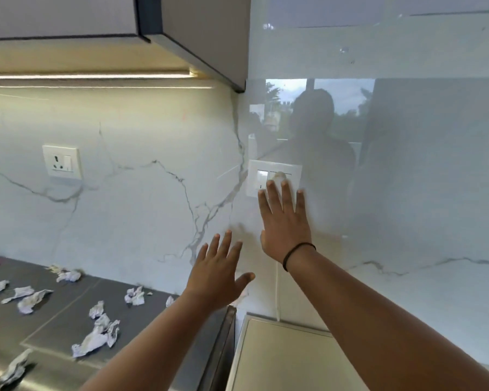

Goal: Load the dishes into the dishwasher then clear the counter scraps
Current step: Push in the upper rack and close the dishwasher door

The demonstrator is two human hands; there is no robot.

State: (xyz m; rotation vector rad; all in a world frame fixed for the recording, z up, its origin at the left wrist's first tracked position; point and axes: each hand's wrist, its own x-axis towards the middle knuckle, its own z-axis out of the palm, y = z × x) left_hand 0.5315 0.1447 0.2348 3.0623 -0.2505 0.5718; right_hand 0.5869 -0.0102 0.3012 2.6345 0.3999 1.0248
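The right hand (284, 221) reaches flat-fingered, holding nothing, fingertips on the wall switch plate (274, 177); press one rocker squarely. The left hand (219, 275) hovers spread, empty. Crumpled paper scraps (96, 334) lie down-left of it on the counter (54, 314).

Paper scraps (96, 334) lie on the counter (54, 314) at left (below the socket (61, 162)); the switch plate (274, 177) is right of the wall corner.

At your twelve o'clock the wall panel (406, 165) is glossy as glass and mirrors a window. At ten o'clock the backsplash (124, 207) is smooth, veined marble. The counter (54, 314) at eight o'clock looks like brushed metal, strewn with crumpled paper scraps (96, 337). The switch plate (274, 176) is shiny white plastic.
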